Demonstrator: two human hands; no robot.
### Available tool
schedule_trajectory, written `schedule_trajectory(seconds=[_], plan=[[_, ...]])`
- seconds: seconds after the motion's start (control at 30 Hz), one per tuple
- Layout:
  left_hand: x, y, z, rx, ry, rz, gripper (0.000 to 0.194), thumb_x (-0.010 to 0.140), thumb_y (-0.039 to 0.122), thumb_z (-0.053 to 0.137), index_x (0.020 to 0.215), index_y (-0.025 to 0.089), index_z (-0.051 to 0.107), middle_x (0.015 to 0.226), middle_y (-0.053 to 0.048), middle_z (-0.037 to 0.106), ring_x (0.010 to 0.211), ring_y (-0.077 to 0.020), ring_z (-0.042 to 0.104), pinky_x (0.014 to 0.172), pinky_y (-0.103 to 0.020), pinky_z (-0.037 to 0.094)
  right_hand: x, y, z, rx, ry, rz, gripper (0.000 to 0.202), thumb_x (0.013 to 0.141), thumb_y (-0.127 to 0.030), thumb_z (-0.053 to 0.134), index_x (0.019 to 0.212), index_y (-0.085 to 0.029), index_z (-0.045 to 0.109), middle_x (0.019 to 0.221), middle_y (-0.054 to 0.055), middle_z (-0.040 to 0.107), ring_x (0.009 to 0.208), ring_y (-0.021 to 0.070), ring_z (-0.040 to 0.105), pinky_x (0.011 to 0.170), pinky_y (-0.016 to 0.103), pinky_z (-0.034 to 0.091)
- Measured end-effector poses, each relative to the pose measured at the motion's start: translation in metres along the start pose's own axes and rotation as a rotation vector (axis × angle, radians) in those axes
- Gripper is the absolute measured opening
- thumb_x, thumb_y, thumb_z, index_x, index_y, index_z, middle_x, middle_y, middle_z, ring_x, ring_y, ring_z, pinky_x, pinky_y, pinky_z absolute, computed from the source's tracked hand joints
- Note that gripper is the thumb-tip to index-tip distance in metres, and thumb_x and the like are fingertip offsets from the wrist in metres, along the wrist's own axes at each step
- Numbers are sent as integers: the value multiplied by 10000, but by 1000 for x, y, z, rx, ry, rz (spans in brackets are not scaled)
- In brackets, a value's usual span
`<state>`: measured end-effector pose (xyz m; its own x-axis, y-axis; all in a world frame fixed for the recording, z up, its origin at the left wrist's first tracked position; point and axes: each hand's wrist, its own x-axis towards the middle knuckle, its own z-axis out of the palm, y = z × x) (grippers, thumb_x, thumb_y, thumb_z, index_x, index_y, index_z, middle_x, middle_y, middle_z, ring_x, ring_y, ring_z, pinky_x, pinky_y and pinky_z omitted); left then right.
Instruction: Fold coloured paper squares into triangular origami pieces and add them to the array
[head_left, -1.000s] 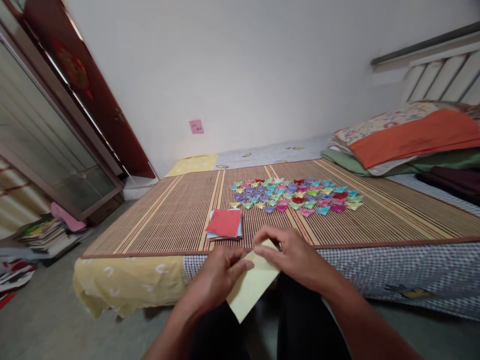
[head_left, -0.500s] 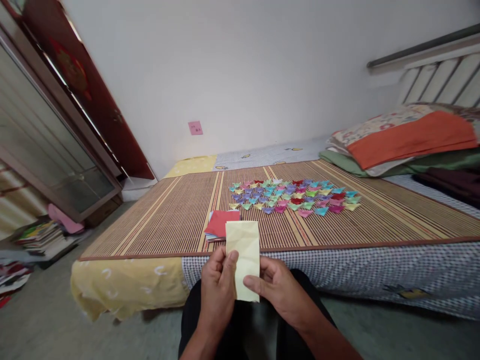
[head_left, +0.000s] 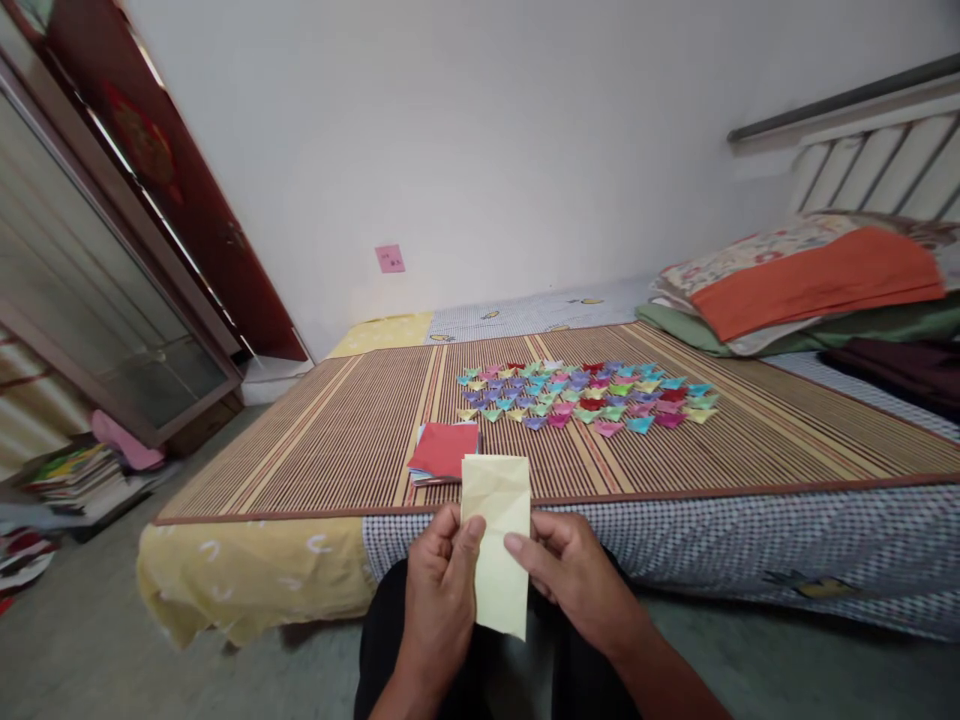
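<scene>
Pinching a folded pale yellow paper [head_left: 499,490] by its left edge in the grip of the left hand [head_left: 437,580], with the thumb on the near face. Pinching its right edge in the grip of the right hand [head_left: 576,575], with that thumb on the same face. Holding it on the near side of a striped mat [head_left: 315,440], partly hiding a red-topped paper stack [head_left: 446,448] on the left. Facing small colourful folded papers [head_left: 592,403], farther off and right.

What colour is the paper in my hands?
The paper is pale yellow, best seen in the head view.
</scene>
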<state>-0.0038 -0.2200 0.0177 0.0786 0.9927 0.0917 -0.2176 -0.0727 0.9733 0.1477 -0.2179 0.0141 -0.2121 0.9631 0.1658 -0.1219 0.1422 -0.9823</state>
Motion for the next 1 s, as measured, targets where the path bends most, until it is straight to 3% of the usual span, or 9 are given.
schedule_trajectory(seconds=[0.13,0.2,0.33,0.43,0.53,0.67,0.77,0.87,1.0], plan=[[-2,-1,2,-15,-25,-20,327,896,488,700,821,180,619,693,7,664,566,-105,545,523,-193,443,10,-5,-10,-38,111,-42,496,885,-557,645,594,-217,430,509,-73,381,469,83,311,445,231,235],[-1,-2,2,-22,-18,-29,328,890,495,704,850,178,631,702,2,672,559,-109,553,513,-197,442,12,-4,-9,-32,152,-42,486,887,-561,641,608,-220,435,510,-69,409,472,90,350,454,227,276],[2,-5,1,-37,72,-28,321,883,491,710,944,178,669,723,5,691,541,-108,565,501,-195,432,4,3,-1,-64,-33,45,416,879,-539,658,686,-178,584,568,-34,518,495,104,443,475,226,331],[5,-7,0,-48,116,-7,320,867,485,726,922,172,686,733,0,698,565,-112,575,516,-197,436,-7,8,5,-93,-148,97,376,866,-492,669,695,-159,629,560,-38,497,505,103,435,483,225,317],[8,-9,-3,-36,89,-25,340,869,492,719,940,160,696,743,-10,704,588,-124,582,536,-211,459,-15,10,6,-138,-125,62,289,844,-367,655,647,-165,595,569,-52,433,548,101,377,511,228,286],[10,-10,-5,45,48,-71,360,860,499,718,942,149,705,733,-14,695,587,-135,582,558,-231,483,-17,9,7,-360,-5,46,255,770,-226,611,575,-194,450,567,-58,359,560,102,327,517,241,238],[8,-12,-4,93,106,-46,356,859,508,713,886,154,697,704,-2,657,588,-124,542,544,-213,455,-17,10,14,-439,21,44,260,751,-220,591,569,-206,405,557,-56,339,547,104,323,511,248,223],[2,-16,0,99,189,-26,392,863,553,695,811,167,658,648,29,577,556,-102,462,498,-190,396,-20,13,24,-340,-50,56,271,774,-245,557,562,-209,393,558,-48,333,544,106,323,505,252,231],[-5,-16,4,71,165,-25,399,871,573,680,848,176,656,658,33,556,561,-105,450,498,-193,393,-27,15,28,-258,-38,49,280,824,-327,548,586,-201,471,586,-23,416,584,137,416,537,260,319]])
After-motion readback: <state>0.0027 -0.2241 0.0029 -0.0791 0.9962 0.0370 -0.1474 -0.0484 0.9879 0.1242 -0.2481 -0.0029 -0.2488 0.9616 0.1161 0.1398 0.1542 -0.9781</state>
